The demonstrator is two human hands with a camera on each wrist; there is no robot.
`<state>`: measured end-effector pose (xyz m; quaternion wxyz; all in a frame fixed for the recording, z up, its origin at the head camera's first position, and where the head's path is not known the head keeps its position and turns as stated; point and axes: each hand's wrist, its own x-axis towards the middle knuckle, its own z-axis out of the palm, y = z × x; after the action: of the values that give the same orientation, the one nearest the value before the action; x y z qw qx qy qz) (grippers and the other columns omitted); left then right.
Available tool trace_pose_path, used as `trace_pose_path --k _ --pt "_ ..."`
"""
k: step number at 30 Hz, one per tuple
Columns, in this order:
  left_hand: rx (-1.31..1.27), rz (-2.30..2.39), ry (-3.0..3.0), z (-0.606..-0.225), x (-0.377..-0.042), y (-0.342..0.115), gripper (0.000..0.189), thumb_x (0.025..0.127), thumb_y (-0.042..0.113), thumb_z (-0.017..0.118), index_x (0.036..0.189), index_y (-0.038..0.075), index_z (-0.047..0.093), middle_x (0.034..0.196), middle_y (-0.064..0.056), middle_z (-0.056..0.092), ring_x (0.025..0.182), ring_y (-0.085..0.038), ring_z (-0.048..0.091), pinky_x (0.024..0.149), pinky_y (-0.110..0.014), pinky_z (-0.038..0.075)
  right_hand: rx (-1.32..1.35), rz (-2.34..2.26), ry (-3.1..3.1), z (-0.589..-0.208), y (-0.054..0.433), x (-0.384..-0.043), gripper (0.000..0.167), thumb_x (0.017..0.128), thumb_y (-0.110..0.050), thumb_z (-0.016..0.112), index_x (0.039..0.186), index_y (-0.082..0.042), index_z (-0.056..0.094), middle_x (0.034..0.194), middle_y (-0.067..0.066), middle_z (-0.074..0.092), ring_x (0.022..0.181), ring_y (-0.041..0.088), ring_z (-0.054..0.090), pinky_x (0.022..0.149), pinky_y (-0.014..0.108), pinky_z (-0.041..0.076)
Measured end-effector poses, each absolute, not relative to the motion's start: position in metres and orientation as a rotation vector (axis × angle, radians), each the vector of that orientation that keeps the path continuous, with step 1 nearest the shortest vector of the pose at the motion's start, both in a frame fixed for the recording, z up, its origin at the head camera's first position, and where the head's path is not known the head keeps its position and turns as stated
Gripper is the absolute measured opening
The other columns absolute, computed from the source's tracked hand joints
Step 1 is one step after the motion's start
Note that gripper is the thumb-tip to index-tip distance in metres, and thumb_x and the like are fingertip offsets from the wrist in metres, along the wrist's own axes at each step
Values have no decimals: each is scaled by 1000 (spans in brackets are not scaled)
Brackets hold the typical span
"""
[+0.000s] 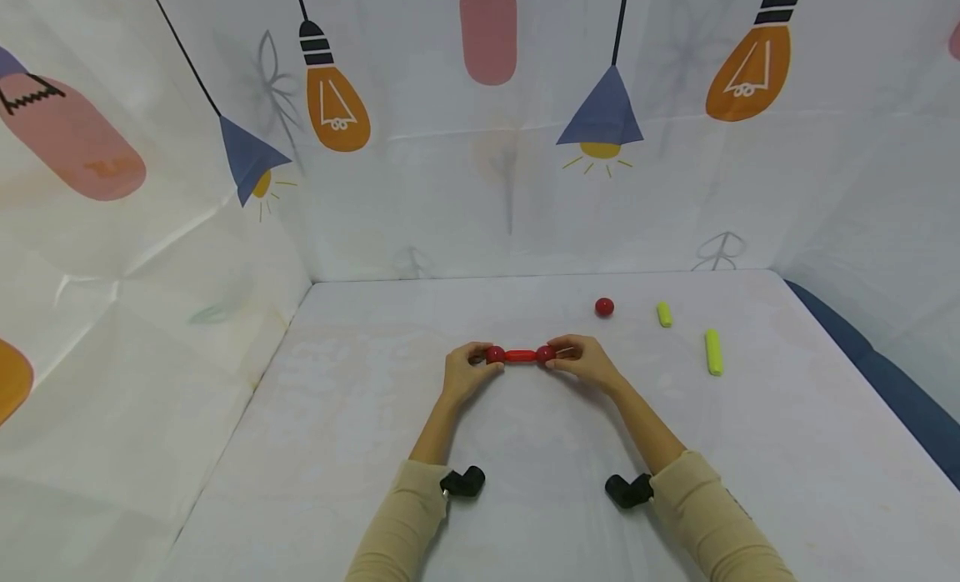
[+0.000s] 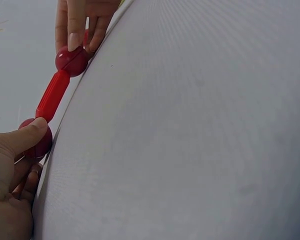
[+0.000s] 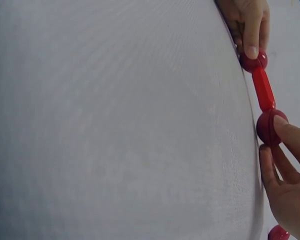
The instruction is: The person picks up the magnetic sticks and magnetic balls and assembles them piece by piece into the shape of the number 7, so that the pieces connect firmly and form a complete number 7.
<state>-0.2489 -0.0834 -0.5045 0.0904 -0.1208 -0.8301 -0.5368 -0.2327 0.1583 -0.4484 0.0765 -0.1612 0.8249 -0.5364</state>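
A bright red rod (image 1: 521, 356) joins two dark red balls in a short dumbbell shape over the white table. My left hand (image 1: 467, 372) pinches the left ball (image 1: 496, 354) between thumb and fingers. On the other end, my right hand (image 1: 585, 361) pinches the right ball (image 1: 545, 354) the same way. The left wrist view shows the red rod (image 2: 53, 96) running between the two balls, with a thumb on each. In the right wrist view the near ball (image 3: 271, 127) sits between the right thumb and fingers.
Beyond the right hand lies a loose red ball (image 1: 604, 307). Farther right are a short yellow-green rod (image 1: 664, 314) and a longer yellow-green rod (image 1: 713, 352). The white table (image 1: 360, 449) meets a printed cloth backdrop (image 1: 420, 190) behind and on the left.
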Motion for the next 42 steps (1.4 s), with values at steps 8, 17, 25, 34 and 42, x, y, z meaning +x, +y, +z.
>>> trace_pose_path --k 8,17,25,34,42 --pt "-363 -1580 -2459 -505 -249 -83 38 74 9 80 107 -4 67 102 -17 69 93 -28 65 85 -34 52 -485 -1600 2484 -449 158 -234 38 85 -1 66 117 15 55 114 31 59 102 41 58 92 48 48" --pt "-371 -1589 -2444 -506 -248 -83 38 73 8 80 106 -5 67 103 -18 69 93 -29 65 86 -35 52 -488 -1592 2506 -466 163 -243 38 85 -5 68 117 12 58 111 26 62 94 30 58 81 27 50" --pt "-361 -1603 -2441 -507 -250 -83 38 73 7 80 106 -4 67 102 -17 69 93 -28 65 87 -36 52 -443 -1549 2514 -479 176 -249 41 87 -16 68 121 5 58 113 20 63 101 29 60 88 33 50" --pt "-382 -1566 -2445 -506 -250 -83 38 74 10 80 107 -4 67 102 -17 69 92 -28 65 86 -36 52 -448 -1541 2546 -473 203 -243 43 88 -16 66 122 8 56 111 22 64 101 31 60 84 23 48" --pt "-384 -1566 -2443 -506 -248 -83 38 73 9 80 106 -5 67 102 -17 68 91 -29 65 85 -37 52 -384 -1565 2614 -472 229 -236 40 90 -17 65 120 8 57 112 23 63 98 28 60 78 12 46"
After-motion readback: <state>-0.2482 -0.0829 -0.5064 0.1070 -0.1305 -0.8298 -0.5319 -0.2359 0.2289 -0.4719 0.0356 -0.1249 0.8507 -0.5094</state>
